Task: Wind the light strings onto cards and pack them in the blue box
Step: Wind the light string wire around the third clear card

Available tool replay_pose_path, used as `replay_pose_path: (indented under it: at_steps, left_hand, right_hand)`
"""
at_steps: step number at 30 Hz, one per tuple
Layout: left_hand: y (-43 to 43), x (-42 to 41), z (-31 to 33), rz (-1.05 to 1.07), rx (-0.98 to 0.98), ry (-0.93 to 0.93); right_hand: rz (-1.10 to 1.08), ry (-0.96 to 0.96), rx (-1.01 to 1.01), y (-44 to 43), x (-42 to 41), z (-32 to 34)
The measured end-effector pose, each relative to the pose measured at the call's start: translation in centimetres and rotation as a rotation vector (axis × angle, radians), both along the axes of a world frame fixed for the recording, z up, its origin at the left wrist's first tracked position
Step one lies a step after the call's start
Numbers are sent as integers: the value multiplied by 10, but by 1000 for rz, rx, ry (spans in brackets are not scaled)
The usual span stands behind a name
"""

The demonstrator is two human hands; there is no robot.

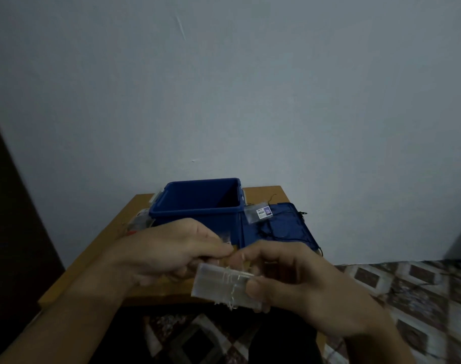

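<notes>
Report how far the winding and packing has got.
Done: the blue box stands open, its lid lying to its right; the inside is too dark to show anything packed. In hand: the right hand grips a pale card with a few turns of light string; the left hand is at its upper edge, grip blurred. Left: dark wire and a clear packet lie on the lid.

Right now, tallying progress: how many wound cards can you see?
1: the wound card, pinched by the right hand in front of the blue box. The box's dark inside may hide more. The labelled packet on the blue lid is too unclear to count.
</notes>
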State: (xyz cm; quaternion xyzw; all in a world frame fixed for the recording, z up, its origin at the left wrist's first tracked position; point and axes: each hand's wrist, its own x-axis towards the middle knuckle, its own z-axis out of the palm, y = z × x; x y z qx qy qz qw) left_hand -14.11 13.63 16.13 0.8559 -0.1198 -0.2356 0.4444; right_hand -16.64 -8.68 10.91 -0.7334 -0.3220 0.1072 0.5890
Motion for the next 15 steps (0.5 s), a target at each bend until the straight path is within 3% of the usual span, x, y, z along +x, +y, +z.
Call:
replay_pose_path:
  at_steps: [3, 5, 11, 15]
  left_hand:
    - [-10, 3, 0, 73, 298, -246]
    - [-15, 1, -1, 90, 377, -393]
    - [-27, -7, -4, 149, 372, -566]
    - [-27, -11, -16, 231, 143, -540]
  right_hand:
    - [-150, -78, -256, 3, 0, 2]
    - [-242, -154, -367, 6, -1, 3]
    - [-402, -334, -466, 18, 2, -9]
    - [-512, -409, -437, 18, 6, -12]
